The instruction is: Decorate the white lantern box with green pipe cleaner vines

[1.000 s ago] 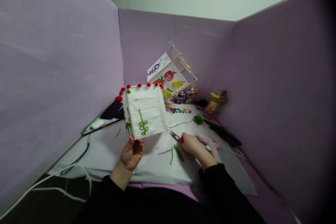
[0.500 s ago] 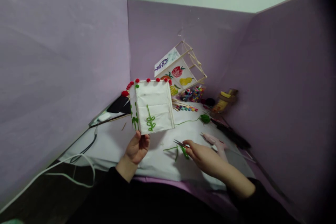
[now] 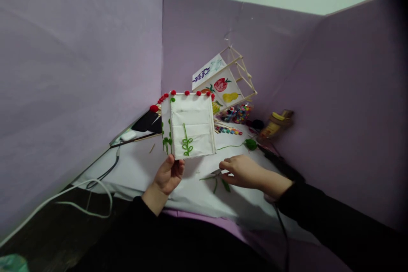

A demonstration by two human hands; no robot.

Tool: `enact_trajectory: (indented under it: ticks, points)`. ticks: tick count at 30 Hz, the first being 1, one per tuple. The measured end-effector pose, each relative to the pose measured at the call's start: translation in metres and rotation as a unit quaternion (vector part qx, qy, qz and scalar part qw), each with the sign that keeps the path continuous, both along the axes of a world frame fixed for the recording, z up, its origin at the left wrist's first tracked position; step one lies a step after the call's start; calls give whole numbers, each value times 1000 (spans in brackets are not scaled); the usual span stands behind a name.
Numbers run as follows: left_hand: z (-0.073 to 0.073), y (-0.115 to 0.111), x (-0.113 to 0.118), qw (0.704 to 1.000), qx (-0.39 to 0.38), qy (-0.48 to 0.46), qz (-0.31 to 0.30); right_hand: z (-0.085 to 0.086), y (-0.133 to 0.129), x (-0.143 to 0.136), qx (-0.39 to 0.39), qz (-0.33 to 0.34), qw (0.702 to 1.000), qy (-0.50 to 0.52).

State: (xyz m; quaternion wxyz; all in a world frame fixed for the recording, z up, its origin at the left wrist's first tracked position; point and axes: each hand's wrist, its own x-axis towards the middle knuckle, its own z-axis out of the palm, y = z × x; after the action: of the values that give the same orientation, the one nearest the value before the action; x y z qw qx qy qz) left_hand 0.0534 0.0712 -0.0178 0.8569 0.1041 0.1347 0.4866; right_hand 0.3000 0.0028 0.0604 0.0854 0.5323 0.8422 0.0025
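My left hand (image 3: 168, 175) grips the lower left corner of a white fabric-covered box (image 3: 194, 114), held up above the table. Red pompoms line its top edge, and a green looped-yarn stem with leaves (image 3: 187, 142) is on its front; more green shapes show on its left side. My right hand (image 3: 240, 171) is closed on small scissors (image 3: 216, 173), their blades pointing left. Green yarn pieces (image 3: 225, 185) lie on the table just beneath the scissors and fingers.
Behind the box hangs a stick frame with fruit-painted panels (image 3: 231, 89). A green yarn ball (image 3: 250, 144), a yellow-labelled jar (image 3: 273, 125) and bags of coloured beads (image 3: 242, 112) stand farther back. White cables (image 3: 108, 195) droop at the left edge.
My right hand has turned, and the scissors now lie lower against the green yarn pieces. The whole view has shifted slightly, while my left hand keeps its hold on the box.
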Motion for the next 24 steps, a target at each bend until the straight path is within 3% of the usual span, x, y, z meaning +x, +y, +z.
enact_trajectory:
  ticks: [10, 24]
  points:
    - [-2, 1, 1, 1000, -2, -5, 1, -24, 9, 5, 11, -10, 1000, 26]
    - [-1, 0, 1, 1000, 5, -6, -5, -37, 9, 8, 10, -29, 999, 34]
